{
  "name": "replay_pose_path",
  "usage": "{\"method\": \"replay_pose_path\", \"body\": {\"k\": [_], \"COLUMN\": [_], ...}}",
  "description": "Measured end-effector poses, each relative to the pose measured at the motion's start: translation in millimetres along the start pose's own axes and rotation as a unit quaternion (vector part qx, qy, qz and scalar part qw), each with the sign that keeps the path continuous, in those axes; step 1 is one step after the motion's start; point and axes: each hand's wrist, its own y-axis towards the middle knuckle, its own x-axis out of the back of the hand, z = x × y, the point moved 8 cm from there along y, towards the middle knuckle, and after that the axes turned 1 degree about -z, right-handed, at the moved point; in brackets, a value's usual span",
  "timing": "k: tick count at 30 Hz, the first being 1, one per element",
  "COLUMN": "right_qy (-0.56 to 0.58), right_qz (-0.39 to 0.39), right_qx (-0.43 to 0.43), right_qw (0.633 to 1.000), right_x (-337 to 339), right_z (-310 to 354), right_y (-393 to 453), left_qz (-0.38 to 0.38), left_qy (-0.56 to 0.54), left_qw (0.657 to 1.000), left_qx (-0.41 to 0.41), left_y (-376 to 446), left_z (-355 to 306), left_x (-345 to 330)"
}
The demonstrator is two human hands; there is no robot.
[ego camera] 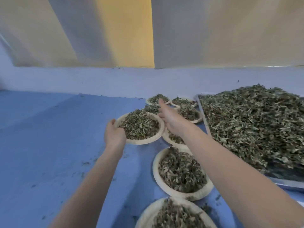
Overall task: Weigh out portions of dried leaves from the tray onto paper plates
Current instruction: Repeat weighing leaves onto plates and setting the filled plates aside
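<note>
On the blue table (49, 145), a row of paper plates heaped with dried leaves runs from the near edge toward the back wall, just left of a metal tray (203, 112) piled high with loose dried leaves (256, 125). The left hand (114, 134) grips the near-left rim of one filled paper plate (144, 140) — thumb hooked over the rim onto the leaves, the other fingers hidden beneath it. This plate overlaps the rim of the plate beside it (169, 139) on its right. The right hand (171, 118) reaches forward past the held plate's right edge with its fingers straight and slightly apart, holding nothing, the index finger pointing toward the far plates (149, 101); whether it touches the held plate's rim cannot be told. Two more filled plates lie nearer — one (156, 168) below the right forearm, another (146, 214) cut off by the bottom edge. Small leaf crumbs (85, 162) are scattered on the table beneath the left forearm. Behind the table rises a pale wall (82, 79) with hanging sheets of grey and yellow (125, 30)
</note>
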Motion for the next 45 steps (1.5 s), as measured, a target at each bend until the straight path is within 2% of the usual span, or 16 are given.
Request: {"method": "replay_pose_path", "body": {"k": [6,12,16,19,23,28,30,35,40,43,45], "right_qy": [-0.127,-0.257,-0.355,-0.357,-0.296,-0.260,-0.252,-0.256,-0.352,-0.454,-0.519], "right_qz": [0.007,0.000,0.004,-0.006,-0.018,-0.016,-0.024,-0.064,-0.154,-0.177,-0.178], "right_qx": [-0.029,-0.046,-0.043,-0.018,0.024,0.063,0.079,0.110,0.099,0.045,0.013], "right_qw": [0.991,0.965,0.934,0.934,0.955,0.963,0.964,0.958,0.918,0.872,0.836], "right_x": [-12.5,-17.8,-15.3,-11.0,0.0,15.8,27.0,83.4,170.9,213.3,238.1], "right_z": [-19.3,-47.9,-57.6,-48.1,-24.5,1.7,12.9,33.4,47.2,50.3,45.2], "right_y": [65.7,93.8,97.1,88.7,54.0,-2.4,-25.1,-91.7,-186.1,-242.4,-275.5], "left_qz": [0.028,0.018,0.039,0.062,0.080,0.129,0.169,0.264,0.338,0.394,0.447], "left_qy": [0.022,0.067,0.115,0.132,0.227,0.204,0.172,0.125,0.152,0.130,0.077], "left_qw": [0.999,0.998,0.992,0.989,0.967,0.959,0.952,0.929,0.891,0.878,0.863], "left_qx": [0.015,0.001,-0.029,-0.037,-0.080,-0.151,-0.190,-0.228,-0.263,-0.237,-0.224], "left_y": [50.7,78.0,79.4,77.3,60.7,-6.0,-41.9,-136.2,-238.7,-301.5,-346.1], "left_z": [31.7,53.1,56.0,46.3,21.6,-29.9,-55.9,-108.2,-148.4,-163.7,-168.6], "left_x": [-43.2,-60.1,-64.7,-68.8,-62.7,-67.2,-79.8,-128.1,-184.1,-208.8,-221.8]}}
